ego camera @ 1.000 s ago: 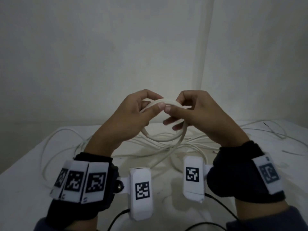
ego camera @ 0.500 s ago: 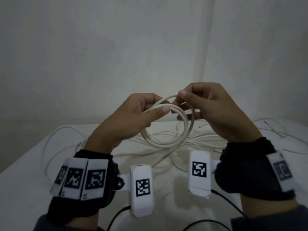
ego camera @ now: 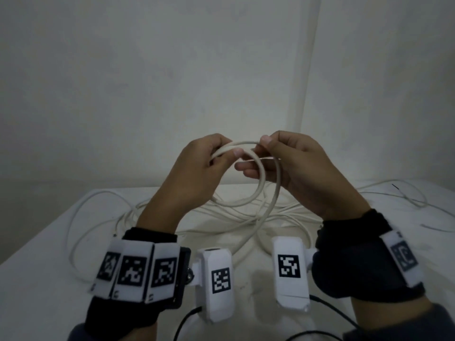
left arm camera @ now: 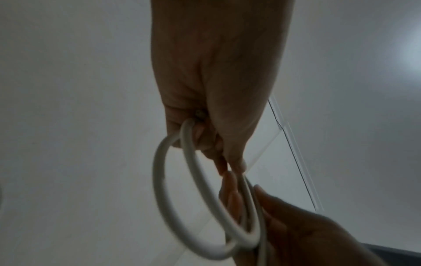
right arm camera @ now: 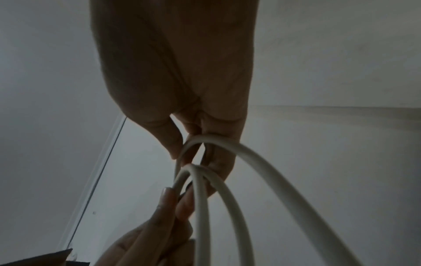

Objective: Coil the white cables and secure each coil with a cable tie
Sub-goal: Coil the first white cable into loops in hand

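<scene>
Coiling under way: the left hand (ego camera: 197, 166) grips the white cable coil (ego camera: 248, 183) as the right hand (ego camera: 290, 166) pinches a fresh loop, which likely needs laying onto the coil next.

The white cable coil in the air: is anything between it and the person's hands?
Nothing visible. The left hand grips the stacked loops of the white cable coil at the top, and the right hand pinches the newest loop beside it. Loose cables lie on the table below.
</scene>
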### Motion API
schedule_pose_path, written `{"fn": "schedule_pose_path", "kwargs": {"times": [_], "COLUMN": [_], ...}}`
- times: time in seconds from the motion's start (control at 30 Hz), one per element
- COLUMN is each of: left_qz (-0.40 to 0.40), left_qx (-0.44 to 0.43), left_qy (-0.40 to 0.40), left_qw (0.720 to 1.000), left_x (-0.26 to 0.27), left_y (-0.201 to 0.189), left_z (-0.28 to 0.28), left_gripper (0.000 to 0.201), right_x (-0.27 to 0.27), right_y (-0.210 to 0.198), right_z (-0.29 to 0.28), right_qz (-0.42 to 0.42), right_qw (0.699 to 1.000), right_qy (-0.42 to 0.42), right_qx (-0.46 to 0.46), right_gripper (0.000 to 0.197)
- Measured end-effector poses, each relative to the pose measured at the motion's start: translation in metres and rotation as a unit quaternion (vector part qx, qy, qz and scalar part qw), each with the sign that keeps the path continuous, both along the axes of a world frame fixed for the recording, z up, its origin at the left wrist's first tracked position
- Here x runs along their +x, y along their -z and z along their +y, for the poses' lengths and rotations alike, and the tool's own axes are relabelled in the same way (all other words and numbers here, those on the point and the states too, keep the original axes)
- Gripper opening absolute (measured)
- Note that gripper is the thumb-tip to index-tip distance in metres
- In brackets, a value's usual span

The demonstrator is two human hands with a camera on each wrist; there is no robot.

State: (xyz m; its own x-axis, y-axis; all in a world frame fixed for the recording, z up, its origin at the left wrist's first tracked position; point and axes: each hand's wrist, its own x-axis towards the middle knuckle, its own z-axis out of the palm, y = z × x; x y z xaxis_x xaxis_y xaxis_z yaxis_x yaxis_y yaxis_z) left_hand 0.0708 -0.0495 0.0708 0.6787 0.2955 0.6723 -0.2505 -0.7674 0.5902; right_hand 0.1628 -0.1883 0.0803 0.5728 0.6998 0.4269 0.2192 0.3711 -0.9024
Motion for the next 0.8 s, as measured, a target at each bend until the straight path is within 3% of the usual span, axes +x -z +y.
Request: {"fn": "schedule_pose_path", "kwargs": {"times": [0.07, 0.23, 0.4, 0.57, 0.7, 0.8], "left_qz": [-0.046, -0.108, -0.111, -0.092, -0.071, 0.07], "left_qx": [0.004, -0.085, -0.02, -0.024, -0.15, -0.265], "left_qy": [-0.014, 0.012, 0.02, 0.049, 0.061, 0.12], "left_qw": [0.999, 0.99, 0.993, 0.994, 0.984, 0.954], "left_x": [0.003, 0.003, 0.002, 0.007, 0.013, 0.011], "left_y": [0.0, -0.004, -0.002, 0.002, 0.006, 0.01], "left_z": [-0.001, -0.002, 0.002, -0.003, -0.014, -0.024], "left_gripper": [0.016, 0.019, 0.017, 0.019, 0.026, 0.05], "right_x": [-0.002, -0.006, -0.007, -0.006, -0.002, 0.01], "right_y": [0.0, 0.001, 0.0, -0.001, -0.002, 0.0], "right_z": [0.001, 0.008, 0.012, 0.008, 0.011, 0.012], "right_qz": [0.017, 0.112, 0.173, 0.126, 0.197, 0.273], "right_qw": [1.0, 0.987, 0.968, 0.984, 0.977, 0.95], "right_qy": [-0.022, -0.117, -0.182, -0.111, -0.074, -0.027], "right_qx": [-0.009, 0.012, -0.011, -0.065, 0.035, 0.149], "right_gripper": [0.026, 0.024, 0.031, 0.038, 0.036, 0.037]}}
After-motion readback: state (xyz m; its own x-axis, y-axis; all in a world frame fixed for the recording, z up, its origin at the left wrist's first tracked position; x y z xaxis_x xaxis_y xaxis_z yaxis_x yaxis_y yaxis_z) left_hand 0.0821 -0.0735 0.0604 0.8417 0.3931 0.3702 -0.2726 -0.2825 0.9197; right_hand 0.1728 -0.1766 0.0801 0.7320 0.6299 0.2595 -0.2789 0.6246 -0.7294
